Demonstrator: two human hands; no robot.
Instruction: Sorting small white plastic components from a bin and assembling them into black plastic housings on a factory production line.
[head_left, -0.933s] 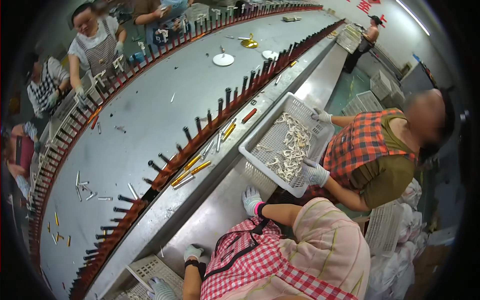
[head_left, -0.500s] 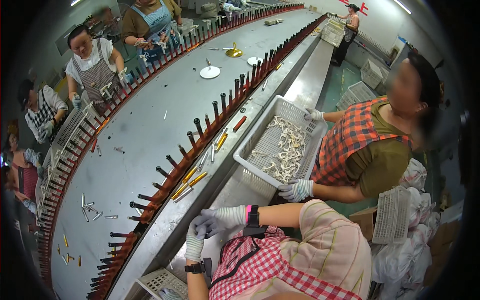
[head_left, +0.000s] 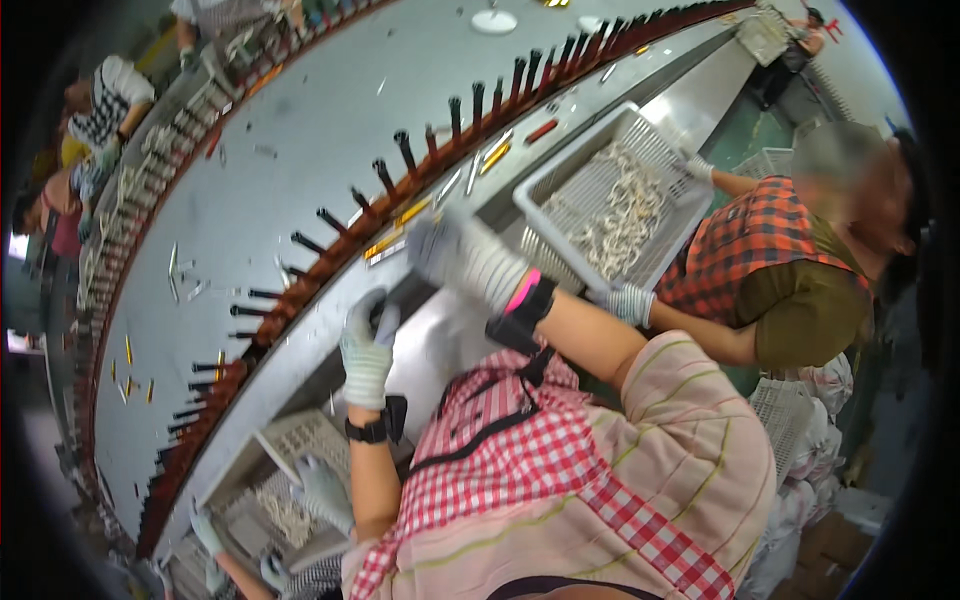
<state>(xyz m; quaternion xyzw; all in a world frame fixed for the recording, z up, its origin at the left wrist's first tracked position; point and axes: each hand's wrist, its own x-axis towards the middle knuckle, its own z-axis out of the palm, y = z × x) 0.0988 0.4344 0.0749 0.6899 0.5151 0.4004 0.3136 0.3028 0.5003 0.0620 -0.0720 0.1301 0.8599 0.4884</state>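
Note:
My left hand (head_left: 368, 345), in a pale glove with a grey palm, is raised beside the metal ledge (head_left: 300, 368). Its thumb and fingers are curved but apart, with a dark gap between them and nothing visibly held. My right hand (head_left: 455, 255), gloved the same way, reaches over the ledge close to gold and silver tubes (head_left: 384, 246). Motion smears its fingers, so whether it grips anything is hidden. More silver tubes (head_left: 473, 175) and gold tubes (head_left: 494, 158) lie farther along the ledge.
Dark upright pegs (head_left: 403, 148) line the curved conveyor's edge. At right, a co-worker in an orange checked apron (head_left: 740, 235) holds a grey crate (head_left: 570, 243) of small whitish parts (head_left: 625, 215). Another crate (head_left: 275, 440), with a co-worker's gloved hand (head_left: 322, 490), sits at lower left.
My hands were together at the ledge and are now apart. The right moved up toward the tubes, the left up and slightly left. The view has shifted, showing more of the lower-left crate.

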